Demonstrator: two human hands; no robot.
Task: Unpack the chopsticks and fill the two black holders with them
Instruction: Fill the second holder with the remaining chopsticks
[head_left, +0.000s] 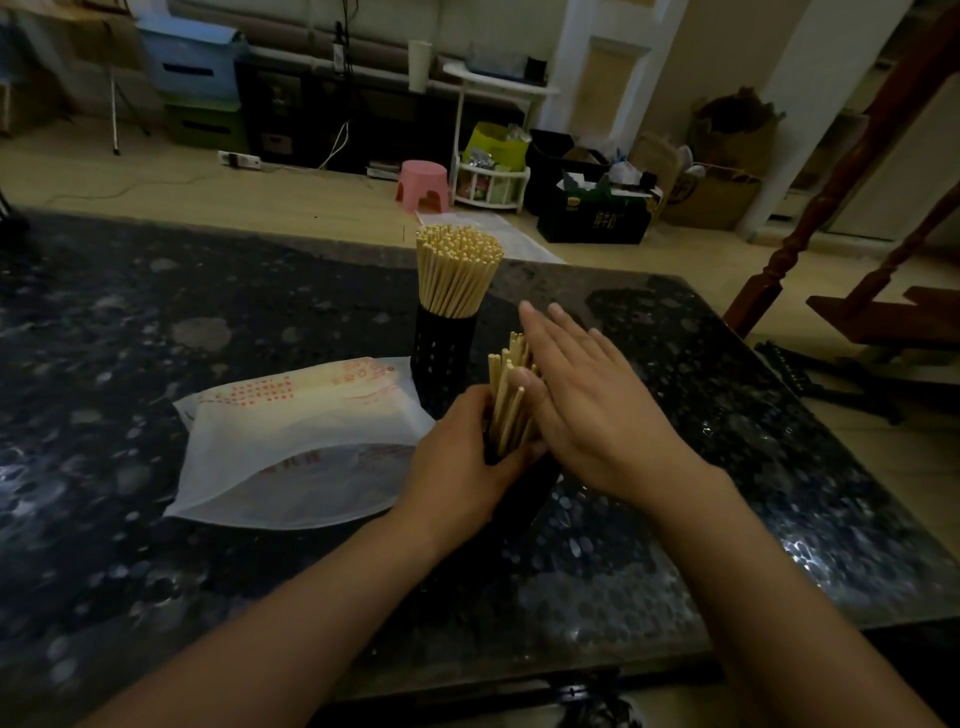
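Head view: far holder (442, 358) full; left hand (462, 462) grips the near holder (524, 493), flat right hand (587, 400) pats chopsticks (511, 395) in.

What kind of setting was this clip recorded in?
Probably a lived-in home room, not a workshop: a dark speckled stone table, a pink plastic stool on the floor, and a white shelf rack beside boxes and bags.

A dark speckled table (208, 322) filled the foreground. On the floor beyond stood a pink stool (423, 186), a white rack (488, 182), a black crate (595, 218) and, blurred, perhaps blue boxes (189, 62).
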